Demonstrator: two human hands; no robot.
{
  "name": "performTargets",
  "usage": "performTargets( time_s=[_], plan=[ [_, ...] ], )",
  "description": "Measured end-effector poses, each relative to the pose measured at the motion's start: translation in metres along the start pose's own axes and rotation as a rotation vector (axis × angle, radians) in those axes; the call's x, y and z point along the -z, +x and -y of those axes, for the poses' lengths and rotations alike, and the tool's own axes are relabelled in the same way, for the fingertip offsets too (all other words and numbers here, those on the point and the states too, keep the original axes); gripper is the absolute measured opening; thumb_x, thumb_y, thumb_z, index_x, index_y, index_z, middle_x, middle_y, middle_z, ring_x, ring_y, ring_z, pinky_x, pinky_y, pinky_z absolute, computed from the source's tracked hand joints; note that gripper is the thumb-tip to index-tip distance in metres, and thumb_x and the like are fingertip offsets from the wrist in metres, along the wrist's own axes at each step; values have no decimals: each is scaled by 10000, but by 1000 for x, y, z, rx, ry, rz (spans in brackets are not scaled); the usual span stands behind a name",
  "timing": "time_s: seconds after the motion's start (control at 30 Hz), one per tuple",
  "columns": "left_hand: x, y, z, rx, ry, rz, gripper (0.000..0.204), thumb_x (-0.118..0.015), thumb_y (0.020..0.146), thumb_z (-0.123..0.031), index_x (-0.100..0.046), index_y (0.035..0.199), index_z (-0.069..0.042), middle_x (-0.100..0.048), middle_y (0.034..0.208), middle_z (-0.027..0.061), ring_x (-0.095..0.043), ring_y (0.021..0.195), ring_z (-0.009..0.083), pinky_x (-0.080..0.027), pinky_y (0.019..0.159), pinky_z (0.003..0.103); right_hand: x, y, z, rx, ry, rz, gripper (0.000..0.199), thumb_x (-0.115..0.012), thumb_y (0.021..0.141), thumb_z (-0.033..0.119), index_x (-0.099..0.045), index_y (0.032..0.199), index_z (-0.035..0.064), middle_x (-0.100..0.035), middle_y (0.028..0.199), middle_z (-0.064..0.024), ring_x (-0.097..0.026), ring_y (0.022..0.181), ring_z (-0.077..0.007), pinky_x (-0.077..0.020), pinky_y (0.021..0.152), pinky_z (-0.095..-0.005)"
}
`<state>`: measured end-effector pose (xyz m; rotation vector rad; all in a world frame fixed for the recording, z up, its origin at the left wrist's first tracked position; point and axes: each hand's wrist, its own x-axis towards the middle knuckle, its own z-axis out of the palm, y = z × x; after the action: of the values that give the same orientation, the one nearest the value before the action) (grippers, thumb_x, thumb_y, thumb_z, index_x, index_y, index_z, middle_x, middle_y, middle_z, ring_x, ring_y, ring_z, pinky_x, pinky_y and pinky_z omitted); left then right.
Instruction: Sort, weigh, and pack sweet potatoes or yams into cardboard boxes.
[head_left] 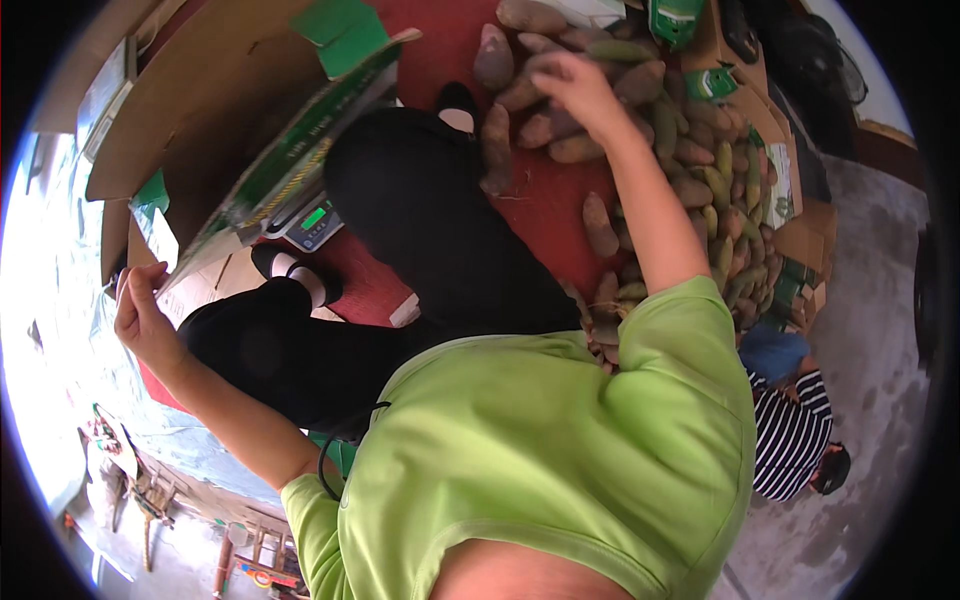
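Observation:
My left hand [140, 312] is out to the left and grips the edge of a flap of a large open cardboard box [215, 110] with a green printed side. My right hand [578, 85] reaches far forward over a heap of brown and greenish sweet potatoes [700, 170] on a red mat [545, 205]. Its fingers curl down onto one tuber at the top of the heap, but the hand is blurred, so I cannot tell whether it has a grip. My green shirt and my legs in black trousers fill the middle of the view.
A digital scale [314, 222] with a green display sits under the box, beside my foot. More cardboard cartons [795, 215] line the right side of the heap. Another person in a striped shirt [792, 432] crouches at the right on the concrete floor.

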<state>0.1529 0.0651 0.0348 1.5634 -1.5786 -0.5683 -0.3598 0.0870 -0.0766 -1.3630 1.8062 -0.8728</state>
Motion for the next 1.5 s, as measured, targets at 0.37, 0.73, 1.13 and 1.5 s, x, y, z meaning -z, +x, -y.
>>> performTargets(
  time_s=[0.37, 0.73, 1.13, 1.5],
  plan=[
    [0, 8, 12, 177, -77, -223, 503, -424, 936, -385, -639, 799, 48, -633, 775, 100, -573, 739, 171, -431, 740, 280, -56, -211, -206, -706, -469, 455, 328, -667, 660, 200, -631, 975, 116, -630, 966, -139, -575, 985, -296, -458, 850, -378],
    [26, 21, 43, 159, -332, -130, 579, -365, 936, -469, -629, 796, 28, -606, 784, 104, -558, 795, 204, -413, 798, 334, -118, -301, -222, -513, -501, 725, 425, -670, 677, 211, -585, 1087, 141, -548, 1135, -135, -499, 1082, -330, -422, 913, -410],
    [31, 24, 53, 167, -444, 40, 571, -313, 955, -458, -631, 814, -6, -585, 800, 96, -554, 824, 215, -409, 803, 362, -127, -345, -229, -361, -895, 837, 338, -674, 714, 290, -616, 1012, 142, -519, 1055, -48, -461, 1068, -233, -440, 786, -402],
    [36, 27, 60, 164, -493, 121, 578, -304, 956, -458, -640, 848, -1, -581, 822, 103, -548, 833, 221, -396, 822, 359, -123, -369, -233, -444, -870, 814, 362, -598, 780, 331, -538, 1087, 148, -537, 1072, -74, -505, 1031, -245, -440, 765, -429]
  ],
)
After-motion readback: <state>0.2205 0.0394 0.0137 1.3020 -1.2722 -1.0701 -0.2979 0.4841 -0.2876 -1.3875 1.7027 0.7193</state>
